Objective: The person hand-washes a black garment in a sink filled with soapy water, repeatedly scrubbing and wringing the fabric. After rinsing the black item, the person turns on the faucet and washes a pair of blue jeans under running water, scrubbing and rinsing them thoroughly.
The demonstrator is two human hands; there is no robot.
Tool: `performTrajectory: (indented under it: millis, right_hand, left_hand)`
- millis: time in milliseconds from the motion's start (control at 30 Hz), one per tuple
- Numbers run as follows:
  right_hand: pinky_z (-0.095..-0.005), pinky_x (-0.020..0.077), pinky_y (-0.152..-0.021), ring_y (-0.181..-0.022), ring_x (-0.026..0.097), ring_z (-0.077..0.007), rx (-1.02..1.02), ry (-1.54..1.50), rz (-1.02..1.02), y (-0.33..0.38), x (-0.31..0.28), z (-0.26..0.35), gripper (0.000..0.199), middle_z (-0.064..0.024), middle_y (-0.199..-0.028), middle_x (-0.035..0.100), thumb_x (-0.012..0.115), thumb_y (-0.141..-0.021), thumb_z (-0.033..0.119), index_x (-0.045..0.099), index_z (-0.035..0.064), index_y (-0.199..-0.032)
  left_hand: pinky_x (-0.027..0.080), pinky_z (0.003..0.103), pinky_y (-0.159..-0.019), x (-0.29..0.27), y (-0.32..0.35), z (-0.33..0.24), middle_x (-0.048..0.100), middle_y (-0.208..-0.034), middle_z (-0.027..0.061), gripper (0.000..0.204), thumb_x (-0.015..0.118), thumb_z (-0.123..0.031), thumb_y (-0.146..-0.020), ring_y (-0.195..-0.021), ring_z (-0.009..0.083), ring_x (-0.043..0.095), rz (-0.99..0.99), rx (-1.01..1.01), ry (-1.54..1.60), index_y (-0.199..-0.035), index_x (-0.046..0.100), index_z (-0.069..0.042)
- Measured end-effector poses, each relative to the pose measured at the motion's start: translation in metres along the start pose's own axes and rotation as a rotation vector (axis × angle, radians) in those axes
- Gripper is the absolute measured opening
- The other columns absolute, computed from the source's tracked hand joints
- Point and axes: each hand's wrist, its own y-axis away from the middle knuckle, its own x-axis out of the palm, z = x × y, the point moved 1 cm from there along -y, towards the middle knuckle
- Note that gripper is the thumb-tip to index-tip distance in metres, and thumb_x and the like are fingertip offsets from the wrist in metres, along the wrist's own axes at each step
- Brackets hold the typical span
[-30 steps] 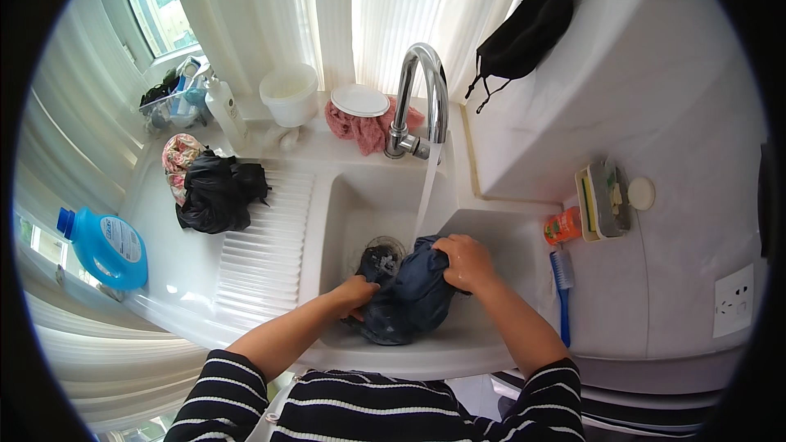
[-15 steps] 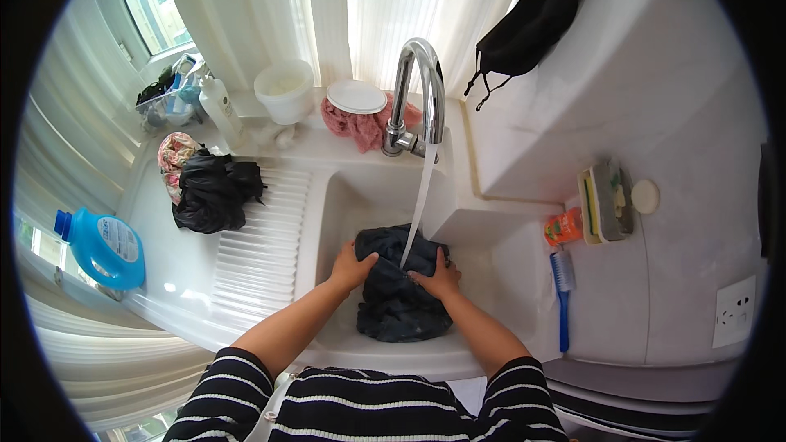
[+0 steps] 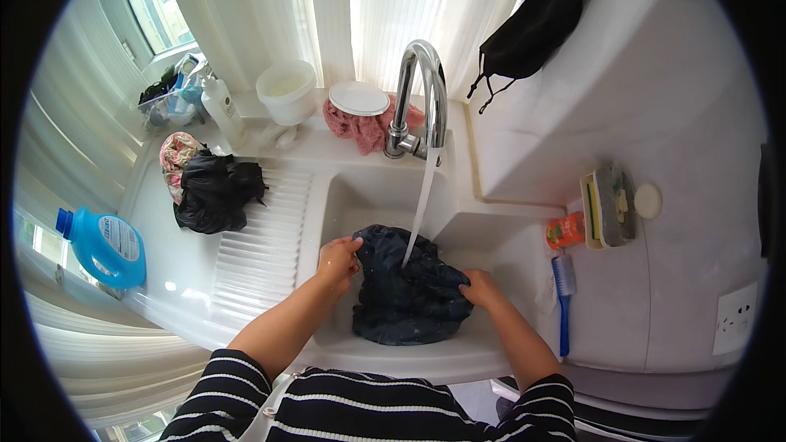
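A dark blue wet garment [image 3: 409, 303] is bunched in the white sink basin [image 3: 334, 205]; its exact kind cannot be made out. Water runs from the curved chrome faucet [image 3: 399, 106] onto its upper middle. At the garment's upper left edge, my left hand [image 3: 338, 260] pinches the cloth between thumb and fingers. My right hand [image 3: 481, 287] grips the cloth at its right edge, fingers closed on it. Between my hands the fabric is spread somewhat, with its lower part resting on the basin floor.
Left of the basin is a ribbed washboard [image 3: 262, 254] with a black cloth bundle [image 3: 214, 192] at its edge. A blue detergent jug [image 3: 110, 247] stands farther left. A blue brush [image 3: 563, 303] and an orange container [image 3: 565, 231] lie on the right. A black mask [image 3: 536, 20] hangs above.
My hands have moved apart, the right one outward to the right and slightly down, the left one slightly left. The garment is now spread wider under the running water.
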Motion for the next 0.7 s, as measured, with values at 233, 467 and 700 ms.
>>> performTrajectory:
  millis: [233, 467, 700]
  right_hand:
    - [-0.0331, 0.0465, -0.085, -0.102, 0.058, -0.0207, -0.268, -0.836, -0.308, -0.022, -0.051, 0.104, 0.036, -0.0153, -0.114, 0.061, 0.061, -0.084, 0.013, 0.055, -0.0027, -0.117]
    - [-0.0369, 0.0305, -0.104, -0.124, 0.039, -0.0217, -0.176, -1.091, -0.220, -0.078, -0.105, 0.175, 0.064, -0.0168, -0.136, 0.038, 0.059, -0.086, 0.018, 0.029, -0.0053, -0.137]
    - [-0.0363, 0.0333, -0.098, -0.115, 0.045, -0.0204, -0.275, -1.355, -0.268, -0.063, -0.085, 0.183, 0.054, -0.0090, -0.126, 0.050, 0.060, -0.087, 0.021, 0.041, -0.0003, -0.132]
  left_hand:
    - [0.035, 0.028, -0.044, -0.030, -0.010, 0.034, 0.044, -0.060, 0.0015, 0.021, 0.070, -0.015, -0.077, -0.047, 0.0116, 0.040, 0.106, -0.089, -0.647, -0.082, 0.051, -0.007]
    - [0.040, 0.031, -0.054, -0.024, -0.011, 0.040, 0.050, -0.069, 0.0027, 0.030, 0.074, -0.026, -0.074, -0.061, 0.0152, 0.048, 0.089, 0.011, -0.811, -0.086, 0.055, -0.006]
    - [0.042, 0.029, -0.074, -0.013, 0.010, 0.020, 0.058, -0.087, 0.0067, 0.029, 0.069, -0.021, -0.076, -0.086, 0.0166, 0.053, 0.125, -0.050, -0.602, -0.096, 0.055, -0.004]
